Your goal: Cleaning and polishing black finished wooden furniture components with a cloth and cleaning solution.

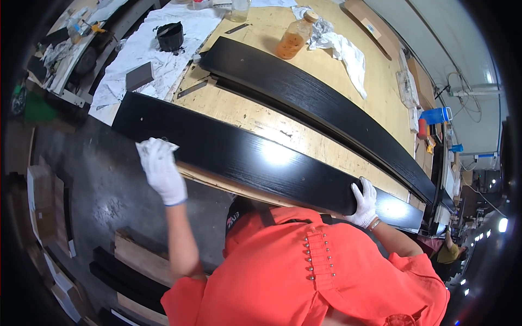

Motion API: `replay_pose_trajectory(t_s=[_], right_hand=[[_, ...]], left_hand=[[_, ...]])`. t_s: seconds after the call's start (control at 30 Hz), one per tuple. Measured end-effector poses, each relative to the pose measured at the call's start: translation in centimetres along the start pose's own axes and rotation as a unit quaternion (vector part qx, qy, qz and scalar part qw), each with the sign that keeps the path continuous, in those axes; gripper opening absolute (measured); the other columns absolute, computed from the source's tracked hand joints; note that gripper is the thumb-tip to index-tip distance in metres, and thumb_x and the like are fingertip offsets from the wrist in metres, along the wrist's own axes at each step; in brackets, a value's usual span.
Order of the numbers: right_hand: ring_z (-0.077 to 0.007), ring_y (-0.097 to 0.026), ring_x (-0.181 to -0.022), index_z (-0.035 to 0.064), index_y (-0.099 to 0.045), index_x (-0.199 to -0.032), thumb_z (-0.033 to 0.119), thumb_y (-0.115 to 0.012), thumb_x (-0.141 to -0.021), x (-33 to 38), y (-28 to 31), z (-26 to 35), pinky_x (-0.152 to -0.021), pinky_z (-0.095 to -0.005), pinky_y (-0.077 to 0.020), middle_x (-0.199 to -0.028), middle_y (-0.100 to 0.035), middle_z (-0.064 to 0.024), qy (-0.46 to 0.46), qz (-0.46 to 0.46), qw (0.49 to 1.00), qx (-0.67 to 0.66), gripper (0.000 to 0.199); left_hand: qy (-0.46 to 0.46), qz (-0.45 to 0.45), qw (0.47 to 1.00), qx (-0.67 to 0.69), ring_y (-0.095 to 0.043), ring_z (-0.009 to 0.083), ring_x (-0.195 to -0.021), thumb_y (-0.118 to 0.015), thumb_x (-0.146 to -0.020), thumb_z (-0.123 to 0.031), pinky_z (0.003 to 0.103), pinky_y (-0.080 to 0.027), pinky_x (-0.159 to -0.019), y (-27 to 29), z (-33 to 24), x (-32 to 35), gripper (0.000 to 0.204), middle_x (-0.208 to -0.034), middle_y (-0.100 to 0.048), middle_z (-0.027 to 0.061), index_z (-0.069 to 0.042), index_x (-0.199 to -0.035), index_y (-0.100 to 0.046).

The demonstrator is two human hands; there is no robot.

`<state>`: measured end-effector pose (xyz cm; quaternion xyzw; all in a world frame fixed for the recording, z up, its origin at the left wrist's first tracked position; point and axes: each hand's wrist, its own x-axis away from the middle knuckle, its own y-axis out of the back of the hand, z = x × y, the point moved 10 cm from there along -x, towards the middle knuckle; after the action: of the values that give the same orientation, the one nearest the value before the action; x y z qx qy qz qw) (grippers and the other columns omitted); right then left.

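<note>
A long black wood-grain board (234, 146) lies along the near edge of the workbench, with light glare on its face. My left hand (163, 176), in a white glove, is at the board's near edge by its left end, closed on a small white cloth (173, 146) that touches the board. Farther right, my gloved right hand (365, 204) grips the same board across its near edge, thumb and fingers over the top face. A second black board (293, 81) lies beyond, roughly parallel, with a gap between them.
A black tub (170, 37) and a dark flat block (140, 76) rest on a stained white sheet (117, 81). Behind the far board stand a bottle of orange-brown liquid (293, 41) and crumpled white cloth (348, 54). More boards (144, 258) lie on the floor at lower left.
</note>
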<state>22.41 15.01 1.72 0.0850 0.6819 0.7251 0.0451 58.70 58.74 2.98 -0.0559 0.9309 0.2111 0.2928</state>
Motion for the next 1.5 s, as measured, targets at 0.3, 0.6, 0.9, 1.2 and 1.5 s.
replay_pose_trajectory(t_s=[0.3, 0.6, 0.9, 1.2, 1.5], right_hand=[[-0.0521, -0.04, -0.137, 0.0111, -0.047, -0.144, 0.049, -0.092, -0.056, -0.1, -0.3, -0.1, -0.11, -0.0623, -0.0326, -0.148, -0.039, -0.0325, 0.009, 0.004, 1.0, -0.001, 0.106], [-0.0529, -0.04, -0.137, 0.0089, -0.05, -0.142, 0.061, -0.09, -0.059, 0.5, -1.2, -1.7, -0.11, -0.0632, -0.0326, -0.147, -0.04, -0.0345, 0.007, 0.005, 1.0, -0.009, 0.106], [-0.0466, -0.05, -0.133, 0.0086, -0.061, -0.133, 0.025, -0.064, -0.088, 1.0, -0.9, -1.8, -0.111, -0.0548, -0.0393, -0.148, -0.048, -0.0272, -0.014, -0.036, 0.999, 0.021, 0.048], [-0.0551, -0.04, -0.136, 0.0101, -0.044, -0.147, 0.06, -0.089, -0.056, 1.8, -2.8, -2.7, -0.106, -0.0652, -0.0338, -0.15, -0.038, -0.0352, 0.03, 0.009, 0.999, 0.012, 0.113], [-0.056, -0.041, -0.134, 0.0105, -0.043, -0.145, 0.051, -0.092, -0.055, 0.5, -1.1, -0.7, -0.105, -0.065, -0.0352, -0.147, -0.038, -0.0356, 0.033, -0.013, 0.999, -0.027, 0.11]], left_hand=[[0.039, 0.109, 0.986, -0.118, -0.061, 0.0273, -0.079, -0.057, -0.096, -0.002, 0.039, -0.053, -0.081, -1.1, 0.4, -1.1, 0.014, -0.09, -0.065, 0.0083, -0.004, -0.085, -0.066], [0.122, 0.016, 0.984, 0.133, -0.061, 0.0232, -0.086, -0.076, -0.08, 0.006, 0.039, -0.048, -0.082, -3.9, -0.9, 6.6, 0.026, -0.094, -0.068, 0.0084, -0.004, -0.102, -0.066], [-0.063, 0.035, 0.994, -0.083, -0.064, 0.0181, -0.092, -0.067, -0.087, 0.009, 0.032, -0.054, -0.085, -2.5, -2.4, 5.1, 0.022, -0.102, -0.066, 0.0111, 0.002, -0.107, -0.061], [0.23, -0.144, 0.962, -0.036, -0.064, 0.0158, -0.083, -0.063, -0.1, -0.008, 0.028, -0.054, -0.072, 10.0, 16.0, -11.2, 0.014, -0.097, -0.066, 0.0085, 0.004, -0.106, -0.067], [0.228, -0.082, 0.97, 0.036, -0.06, 0.0133, -0.075, -0.068, -0.092, -0.003, 0.028, -0.049, -0.068, 6.9, 13.5, -8.2, 0.008, -0.102, -0.064, 0.0068, 0.002, -0.097, -0.073]])
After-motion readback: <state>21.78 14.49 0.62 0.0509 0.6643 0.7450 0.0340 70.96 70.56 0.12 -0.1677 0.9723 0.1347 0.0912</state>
